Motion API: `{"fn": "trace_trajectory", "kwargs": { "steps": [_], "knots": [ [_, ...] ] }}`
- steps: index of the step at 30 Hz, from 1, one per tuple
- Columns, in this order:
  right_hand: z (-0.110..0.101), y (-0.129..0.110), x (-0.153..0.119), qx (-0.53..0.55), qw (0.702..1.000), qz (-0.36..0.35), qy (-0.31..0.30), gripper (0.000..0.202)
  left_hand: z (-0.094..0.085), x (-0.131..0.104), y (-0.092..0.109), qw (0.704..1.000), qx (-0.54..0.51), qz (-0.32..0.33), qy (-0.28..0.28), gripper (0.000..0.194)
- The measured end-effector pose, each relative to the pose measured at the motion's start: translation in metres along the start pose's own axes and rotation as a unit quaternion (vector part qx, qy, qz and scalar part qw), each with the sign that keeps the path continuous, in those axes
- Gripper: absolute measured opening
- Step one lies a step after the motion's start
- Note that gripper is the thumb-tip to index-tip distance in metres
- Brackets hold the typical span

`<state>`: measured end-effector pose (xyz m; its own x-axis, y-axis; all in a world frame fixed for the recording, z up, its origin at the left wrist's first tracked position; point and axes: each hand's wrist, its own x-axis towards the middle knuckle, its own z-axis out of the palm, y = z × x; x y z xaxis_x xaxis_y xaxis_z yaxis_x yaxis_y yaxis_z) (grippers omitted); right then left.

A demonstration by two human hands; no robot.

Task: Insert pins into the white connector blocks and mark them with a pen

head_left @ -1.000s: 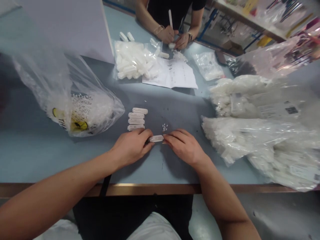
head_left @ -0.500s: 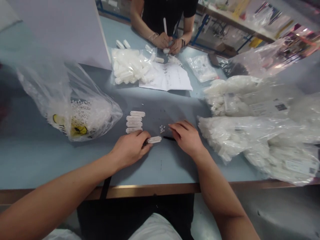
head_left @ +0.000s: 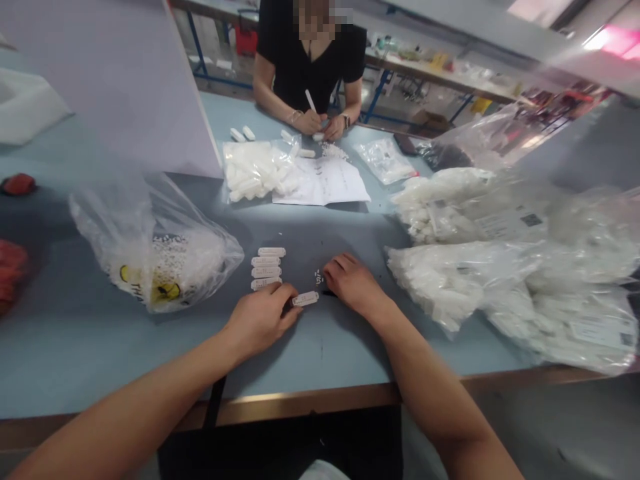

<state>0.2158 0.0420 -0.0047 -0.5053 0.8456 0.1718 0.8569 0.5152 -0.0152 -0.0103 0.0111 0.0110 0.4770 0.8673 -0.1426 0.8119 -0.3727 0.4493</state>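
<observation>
My left hand (head_left: 263, 317) pinches one end of a small flat white plastic piece (head_left: 305, 299) with tiny markings or holes along its face. Just beyond that hand, several similar white plastic pieces (head_left: 266, 272) lie stacked in a column on the table. My right hand (head_left: 353, 283) rests on the table with fingers curled together; whatever is in its fingertips, if anything, is hidden. Close to those fingertips lies a little group of tiny white bits (head_left: 318, 277). A thin black stick-like tool (head_left: 329, 293) pokes out from beneath the right hand.
A clear bag of tiny white parts (head_left: 175, 267) stands at left. Large bags of white parts (head_left: 440, 280) fill the right side. Across the blue table (head_left: 150, 353), a co-worker (head_left: 313, 67) handles a white piece near a bag of white parts (head_left: 255, 170) and a paper sheet (head_left: 335, 183).
The camera has tilted up, showing more of the co-worker. My right hand has moved left, closer to the tiny white bits. My left hand keeps its pinch on the white plastic piece.
</observation>
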Motion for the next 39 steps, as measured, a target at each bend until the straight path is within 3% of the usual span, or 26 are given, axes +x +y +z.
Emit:
{"fn": "trace_trajectory", "kwargs": {
  "steps": [6,15,23,29,39],
  "knots": [
    [-0.014,0.000,-0.007,0.064,0.994,0.087,0.006,0.010,0.000,-0.001,0.000,1.000,-0.003,0.000,0.001,0.023],
    [-0.009,0.009,-0.021,0.133,0.987,0.062,0.064,0.039,-0.003,-0.002,0.001,1.000,-0.005,-0.009,-0.004,0.022],
    [-0.010,0.009,-0.019,0.166,0.975,0.121,0.085,0.021,-0.003,-0.002,-0.001,1.000,-0.007,-0.006,0.001,0.022],
    [-0.009,0.009,-0.018,0.214,0.964,0.122,0.104,0.024,-0.005,-0.003,0.000,1.000,-0.014,-0.009,0.005,0.019],
    [0.012,0.022,-0.017,0.307,0.924,0.163,0.158,0.021,-0.005,-0.005,0.000,1.000,-0.016,0.014,0.018,0.017]
  ]
}}
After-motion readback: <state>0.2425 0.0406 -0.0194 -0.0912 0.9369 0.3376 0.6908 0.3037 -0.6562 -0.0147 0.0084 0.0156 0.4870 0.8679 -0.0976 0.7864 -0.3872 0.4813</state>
